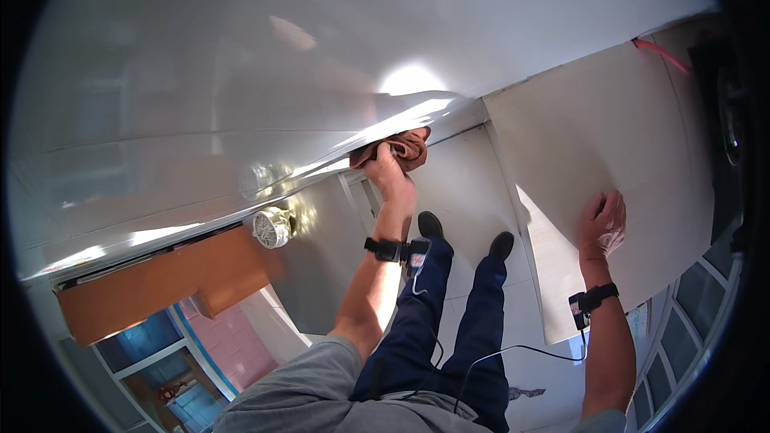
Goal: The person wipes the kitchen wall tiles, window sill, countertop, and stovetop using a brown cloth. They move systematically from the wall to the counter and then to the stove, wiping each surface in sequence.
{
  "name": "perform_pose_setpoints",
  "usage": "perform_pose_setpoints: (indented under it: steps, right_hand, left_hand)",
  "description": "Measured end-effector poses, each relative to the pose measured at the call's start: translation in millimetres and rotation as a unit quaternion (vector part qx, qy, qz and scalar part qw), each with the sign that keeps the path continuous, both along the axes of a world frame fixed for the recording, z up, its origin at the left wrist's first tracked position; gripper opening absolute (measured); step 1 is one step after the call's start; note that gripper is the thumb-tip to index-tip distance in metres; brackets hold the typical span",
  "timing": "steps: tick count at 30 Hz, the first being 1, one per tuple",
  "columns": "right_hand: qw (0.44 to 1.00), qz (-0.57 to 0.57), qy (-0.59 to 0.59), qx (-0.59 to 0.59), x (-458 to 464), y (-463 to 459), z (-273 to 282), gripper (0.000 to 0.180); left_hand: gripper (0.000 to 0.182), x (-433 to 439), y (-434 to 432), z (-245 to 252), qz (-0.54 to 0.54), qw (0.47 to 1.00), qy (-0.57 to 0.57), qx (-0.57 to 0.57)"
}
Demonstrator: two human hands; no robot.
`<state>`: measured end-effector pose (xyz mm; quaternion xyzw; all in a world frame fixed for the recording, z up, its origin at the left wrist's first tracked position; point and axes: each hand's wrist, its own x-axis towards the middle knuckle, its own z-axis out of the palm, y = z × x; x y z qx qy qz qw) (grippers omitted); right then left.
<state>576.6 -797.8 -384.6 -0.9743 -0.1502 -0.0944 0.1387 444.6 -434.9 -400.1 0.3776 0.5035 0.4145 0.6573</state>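
Observation:
A folded reddish-brown cloth is pressed against the glossy pale tiled wall, with my left hand gripping it. Light glares off the wall beside the cloth. On the right, my right hand has its fingers curled, above or against a pale flat panel; whether it touches the panel cannot be told. No object shows in that hand, and its palm side is hidden. Both wrists wear black straps with small cabled devices.
A container of white sticks stands by the wall on a grey surface. An orange-brown panel lies left of it. Thin cables hang between my arms. A red hose or cable shows at upper right, and my shoes are on pale floor tiles.

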Motion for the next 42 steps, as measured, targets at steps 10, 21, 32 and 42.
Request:
perform_pose_setpoints:
  steps: [10, 21, 32, 42]
  right_hand:
    - [1.0, -0.009, 0.017, 0.004, -1, 2, 2, 0.013]
    - [1.0, -0.015, -0.012, -0.011, -2, 8, 9, 0.013]
    - [1.0, 0.008, -0.008, -0.012, -2, 2, 3, 0.014]
    - [1.0, 0.007, -0.004, -0.016, -2, 5, 7, 0.014]
  left_hand:
    - [0.028, -29, 53, -150, -0.062, 0.968, -0.044, -0.237]
    - [0.009, -8, -15, 125, -0.086, 0.988, -0.081, 0.103]
    - [0.036, 43, -11, -132, -0.039, 0.987, -0.037, -0.15]
    - [0.018, -13, 22, -47, -0.274, 0.886, -0.319, -0.195]
